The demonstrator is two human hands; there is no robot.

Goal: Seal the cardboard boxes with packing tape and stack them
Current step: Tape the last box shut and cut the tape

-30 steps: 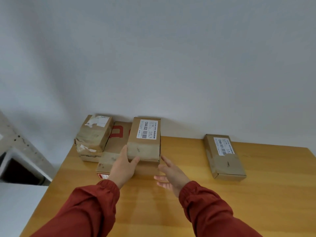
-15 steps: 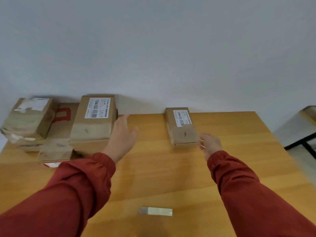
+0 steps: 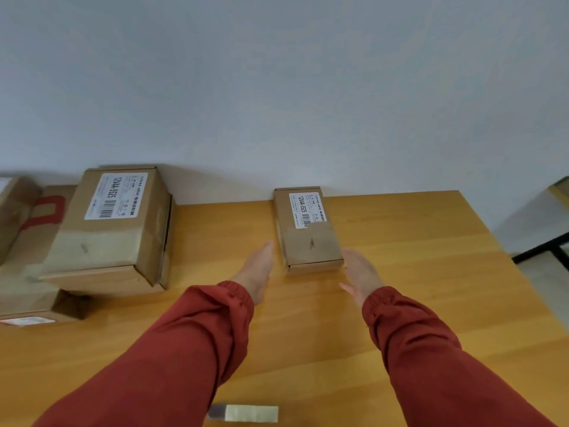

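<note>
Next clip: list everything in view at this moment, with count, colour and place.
lone box: one, brown cardboard with white label, far middle of table, between the hands.
box pile: at least three, brown cardboard, one red-printed, table's far left; labelled one on top.
flat strip: one, pale yellow with grey end, table's near edge; unidentifiable.
table: one, yellow wood, against wall.
wall: one, white, behind table.
black frame: one, right of table, mostly cut off.
sleeves: two, dark red, on both forearms.
left hand: one, fingers straight, beside the box's left side.
right hand: one, fingers straight, by its right near corner.
</note>
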